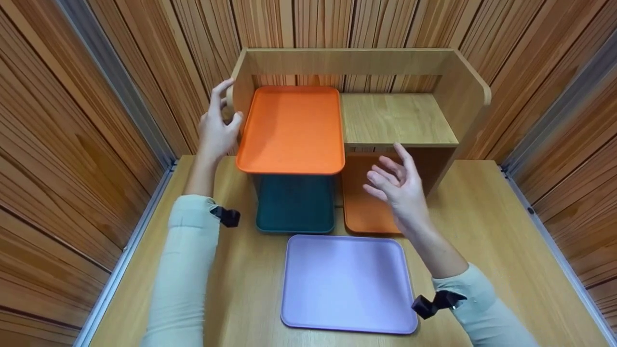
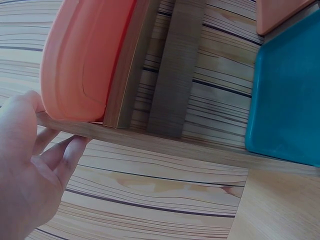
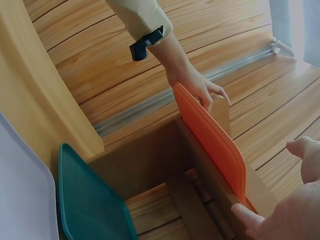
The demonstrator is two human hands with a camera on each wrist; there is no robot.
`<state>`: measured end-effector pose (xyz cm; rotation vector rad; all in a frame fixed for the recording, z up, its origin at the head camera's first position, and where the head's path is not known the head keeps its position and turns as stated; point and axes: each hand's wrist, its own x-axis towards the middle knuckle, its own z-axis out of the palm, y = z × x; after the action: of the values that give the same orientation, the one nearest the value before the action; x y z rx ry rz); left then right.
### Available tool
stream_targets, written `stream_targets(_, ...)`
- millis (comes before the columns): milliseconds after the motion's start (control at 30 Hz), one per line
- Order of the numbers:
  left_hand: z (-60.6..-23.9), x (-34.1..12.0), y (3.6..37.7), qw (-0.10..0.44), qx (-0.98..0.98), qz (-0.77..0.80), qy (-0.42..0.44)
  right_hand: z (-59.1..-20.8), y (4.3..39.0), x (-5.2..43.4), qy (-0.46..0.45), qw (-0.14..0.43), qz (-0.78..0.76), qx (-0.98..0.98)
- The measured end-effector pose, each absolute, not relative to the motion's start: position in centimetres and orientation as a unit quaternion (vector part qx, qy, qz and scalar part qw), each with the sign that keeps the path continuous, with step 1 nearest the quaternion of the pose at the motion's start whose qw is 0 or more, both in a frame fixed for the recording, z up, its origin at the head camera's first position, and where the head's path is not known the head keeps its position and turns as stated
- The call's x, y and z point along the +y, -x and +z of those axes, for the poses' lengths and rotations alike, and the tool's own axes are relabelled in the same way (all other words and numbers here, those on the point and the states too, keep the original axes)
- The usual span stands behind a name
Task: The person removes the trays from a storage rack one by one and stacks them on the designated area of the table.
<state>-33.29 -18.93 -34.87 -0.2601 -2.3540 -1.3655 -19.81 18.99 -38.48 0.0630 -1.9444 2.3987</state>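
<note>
Four trays in view. Left hand (image 1: pixel 218 126) braces the wooden shelf (image 1: pixel 400 118) at its left side panel, fingers relaxed, gripping nothing. An orange tray (image 1: pixel 292 129) lies on the shelf's top, overhanging the front. Right hand (image 1: pixel 401 192) hovers spread and empty before the lower bay, above a second orange tray (image 1: pixel 362 209). Teal tray (image 1: pixel 295 209) underneath; lilac tray (image 1: pixel 346 283) nearest. Best square the top tray back while bracing.
</note>
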Motion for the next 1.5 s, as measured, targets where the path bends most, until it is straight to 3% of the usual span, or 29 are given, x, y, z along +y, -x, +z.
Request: stream_targets(1500, -35.0, -19.1, 33.3, 0.204, -0.843, -0.488, 0.098, -38.7, 23.8, 9.0, 0.047, -0.005, 0.842, -0.537)
